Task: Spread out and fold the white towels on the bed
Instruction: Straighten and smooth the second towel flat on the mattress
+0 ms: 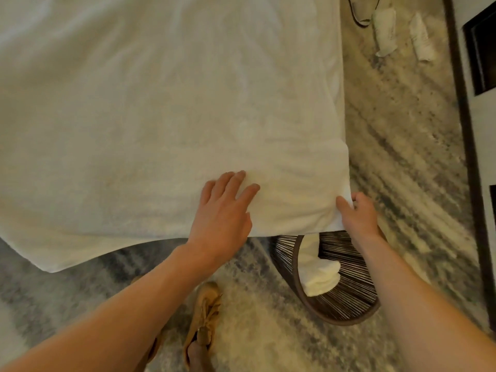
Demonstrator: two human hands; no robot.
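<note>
A large white towel (150,124) lies spread over the bed and covers most of the view. Flat on its near edge rests my left hand (225,208), fingers straight and a little apart. My right hand (357,213) pinches the towel's near right corner between thumb and fingers, at the bed's corner. Below that corner another white towel (320,275) hangs rolled inside a dark woven basket (349,304).
The basket stands on the mottled grey carpet (402,146) right of the bed. Two rolled white cloths (386,30) and a slipper (362,12) lie on the floor at top right. A dark-framed wall (467,130) runs along the right. My tan shoes (204,323) stand below.
</note>
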